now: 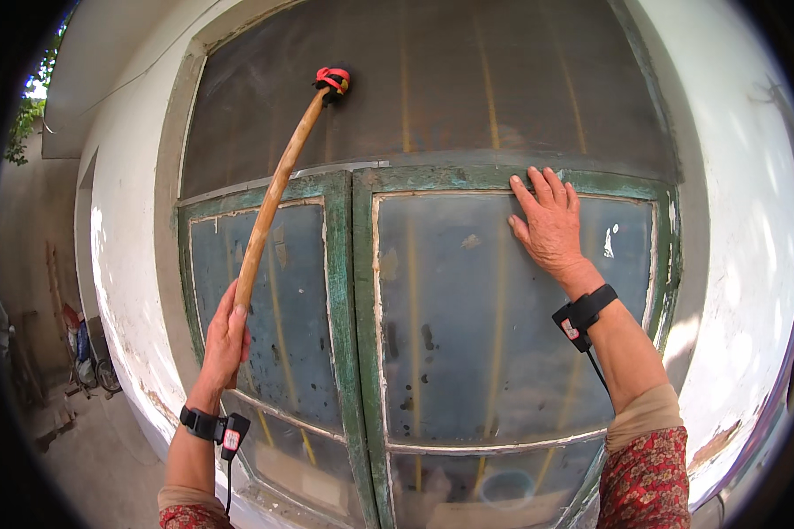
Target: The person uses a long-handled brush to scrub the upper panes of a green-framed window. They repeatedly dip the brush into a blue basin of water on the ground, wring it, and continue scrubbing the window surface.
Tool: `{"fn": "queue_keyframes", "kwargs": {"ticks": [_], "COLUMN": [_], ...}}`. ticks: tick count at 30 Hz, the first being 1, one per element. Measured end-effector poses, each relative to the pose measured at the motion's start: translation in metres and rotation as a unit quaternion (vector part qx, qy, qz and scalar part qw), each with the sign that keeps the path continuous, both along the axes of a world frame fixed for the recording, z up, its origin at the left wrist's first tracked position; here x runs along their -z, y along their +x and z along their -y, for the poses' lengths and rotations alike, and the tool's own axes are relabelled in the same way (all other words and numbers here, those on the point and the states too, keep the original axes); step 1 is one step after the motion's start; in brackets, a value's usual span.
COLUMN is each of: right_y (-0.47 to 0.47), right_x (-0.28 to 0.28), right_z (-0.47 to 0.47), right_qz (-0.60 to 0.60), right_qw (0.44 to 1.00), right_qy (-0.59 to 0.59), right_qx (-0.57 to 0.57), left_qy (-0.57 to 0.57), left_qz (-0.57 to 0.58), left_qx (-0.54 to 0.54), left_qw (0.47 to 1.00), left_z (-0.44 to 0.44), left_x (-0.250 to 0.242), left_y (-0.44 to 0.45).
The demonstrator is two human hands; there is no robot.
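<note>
My left hand (226, 337) grips the lower part of a long, slightly curved wooden stick (278, 192). At the stick's top, a dark bundle (336, 86) is tied round with a red band (334, 74). This bundle lies against, or just before, the dark window screen (450, 86) of the upper opening. My right hand (548, 221) has its fingers spread, the tips at the top rail of the green wooden window sash (456, 177). It holds nothing. Below the palm is the sash's dusty glass pane (463, 317), marked with dark spots.
A second green sash (339, 278) stands at the left, its paint worn. Yellowish vertical bars (496, 311) show behind the glass. White plastered wall (741, 198) frames the window. Far left, a wheel (107, 375) and bags (85, 350) stand on the ground by a wall.
</note>
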State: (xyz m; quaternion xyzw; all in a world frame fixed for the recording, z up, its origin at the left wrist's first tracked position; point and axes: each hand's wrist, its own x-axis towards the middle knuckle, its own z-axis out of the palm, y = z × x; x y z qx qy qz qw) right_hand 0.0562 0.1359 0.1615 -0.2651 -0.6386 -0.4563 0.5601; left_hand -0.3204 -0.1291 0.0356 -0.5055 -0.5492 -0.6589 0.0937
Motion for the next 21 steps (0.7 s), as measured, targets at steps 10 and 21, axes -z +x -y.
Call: {"fn": "queue_keyframes", "kwargs": {"ticks": [10, 21], "right_y": [0.0, 0.001], "right_x": [-0.001, 0.0], "right_z": [-0.005, -0.004], "right_qz": [0.0, 0.006], "right_qw": [1.0, 1.0], "right_qy": [0.022, 0.02], "right_qx": [0.008, 0.019], "left_qy": [0.087, 0.086], "left_qz": [-0.051, -0.024], "left_qx": [-0.008, -0.003], "left_qw": [0.995, 0.996], "left_z": [-0.073, -0.094], "left_x": [-0.208, -0.212], "left_y": [-0.001, -0.009]}}
